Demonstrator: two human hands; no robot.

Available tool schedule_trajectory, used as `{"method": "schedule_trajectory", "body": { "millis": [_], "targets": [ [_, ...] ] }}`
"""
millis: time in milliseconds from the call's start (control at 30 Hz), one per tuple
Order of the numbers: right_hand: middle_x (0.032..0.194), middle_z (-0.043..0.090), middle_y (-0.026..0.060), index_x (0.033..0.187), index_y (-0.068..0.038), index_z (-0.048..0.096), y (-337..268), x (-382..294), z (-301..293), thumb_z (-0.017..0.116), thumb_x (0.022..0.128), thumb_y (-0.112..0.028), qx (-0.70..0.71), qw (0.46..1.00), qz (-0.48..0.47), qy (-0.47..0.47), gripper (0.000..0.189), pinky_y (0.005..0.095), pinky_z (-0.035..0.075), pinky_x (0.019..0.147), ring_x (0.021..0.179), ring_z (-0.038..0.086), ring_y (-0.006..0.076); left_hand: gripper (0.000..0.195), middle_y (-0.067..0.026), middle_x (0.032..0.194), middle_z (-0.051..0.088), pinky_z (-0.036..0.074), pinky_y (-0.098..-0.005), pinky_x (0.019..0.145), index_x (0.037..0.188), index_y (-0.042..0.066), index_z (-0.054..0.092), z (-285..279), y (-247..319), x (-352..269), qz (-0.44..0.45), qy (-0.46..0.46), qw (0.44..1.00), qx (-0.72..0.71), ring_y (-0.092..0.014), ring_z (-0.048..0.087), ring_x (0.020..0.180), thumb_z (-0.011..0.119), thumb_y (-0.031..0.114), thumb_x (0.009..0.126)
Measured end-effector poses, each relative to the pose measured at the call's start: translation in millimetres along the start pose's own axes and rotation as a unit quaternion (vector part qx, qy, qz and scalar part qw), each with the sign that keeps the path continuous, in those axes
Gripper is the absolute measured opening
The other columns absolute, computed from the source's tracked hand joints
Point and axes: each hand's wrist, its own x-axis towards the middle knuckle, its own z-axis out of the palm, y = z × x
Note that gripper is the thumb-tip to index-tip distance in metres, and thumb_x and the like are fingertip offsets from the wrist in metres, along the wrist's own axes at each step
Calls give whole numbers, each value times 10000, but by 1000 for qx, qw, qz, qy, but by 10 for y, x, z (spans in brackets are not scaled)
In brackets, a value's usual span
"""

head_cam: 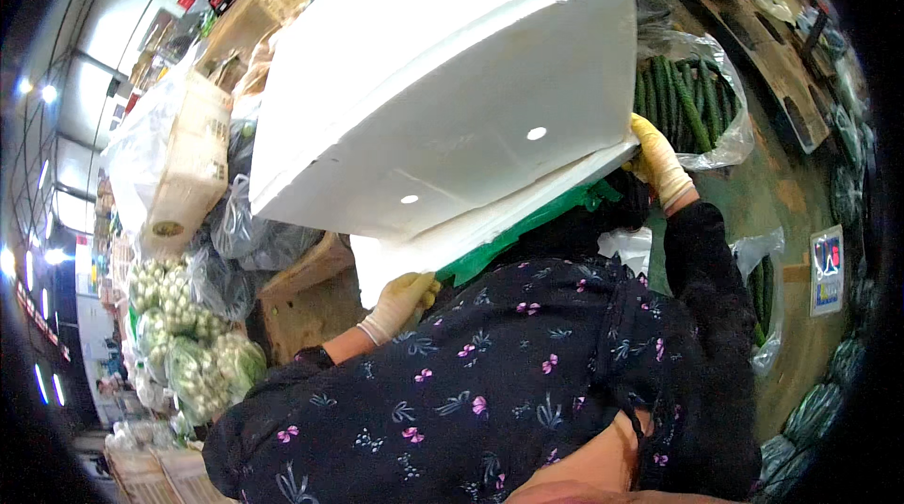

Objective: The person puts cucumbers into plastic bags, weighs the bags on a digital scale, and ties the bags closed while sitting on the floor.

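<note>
A large white styrofoam box [480,102], tilted, fills the upper middle of the head view; two round holes show in the side facing me. Both hands wear pale yellowish gloves. My left hand [404,303] grips a lower white foam edge or panel and green plastic film [487,257] at its left end. My right hand [657,154] closes on the right corner of the same foam edge, its fingertips partly hidden. The green film lies between the foam and my dark flowered apron.
Cucumbers [685,102] in a clear bag lie right of the box. At left are bagged white-and-green vegetables [187,327], a tan carton [191,158] and dark plastic bags [261,236]. A wooden pallet [763,59] is at the upper right; another cucumber bag [763,299] lies beyond my right arm.
</note>
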Motion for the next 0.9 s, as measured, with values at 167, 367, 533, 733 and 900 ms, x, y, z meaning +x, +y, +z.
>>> {"method": "schedule_trajectory", "body": {
  "millis": [167, 367, 533, 733, 900],
  "targets": [
    [1020, 562, 61, 1168, -132, 524, -34, -277, 201, 509, 825, -517, -28, 999, -31, 19, 517, 346, 471, 658, 873, 520, 181, 265, -61, 776, 581, 435, -231, 649, 926, -23, 594, -54, 197, -124, 87, -51, 990, 101, -114, 522, 706, 544, 227, 858],
    [1049, 584, 136, 1179, -36, 507, 213, -194, 441, 452, 889, -399, -125, 986, -92, 63, 468, 354, 442, 811, 930, 530, 230, 303, -118, 953, 614, 445, -246, 815, 1115, -13, 546, 271, 1124, -282, 184, -186, 956, 134, -149, 572, 891, 501, 179, 884],
    [1049, 552, 85, 1251, -82, 400, -234, -596, 775, 561, 840, -361, 45, 992, -93, -73, 522, 418, 462, 731, 921, 524, 253, 303, -95, 1012, 601, 416, -254, 884, 1168, -9, 504, 606, 1587, -329, 287, -229, 928, 60, -141, 549, 965, 498, 107, 889],
    [1109, 558, 229, 1305, -78, 351, -295, -690, 454, 546, 791, -545, -375, 893, -238, -74, 722, 366, 417, 871, 1030, 541, 344, 335, -113, 1040, 591, 414, -271, 882, 1186, -17, 488, 1034, 2133, -310, 379, -228, 896, 46, -153, 548, 977, 513, 78, 866],
    [1021, 572, 198, 1099, -88, 489, -50, -569, 328, 503, 767, -608, -480, 794, -373, 18, 617, 476, 408, 827, 983, 512, 389, 327, -116, 1065, 585, 395, -294, 906, 1177, -16, 489, 1936, 2726, -98, 469, -236, 849, 56, -172, 545, 980, 485, 116, 878]
  ]
}}
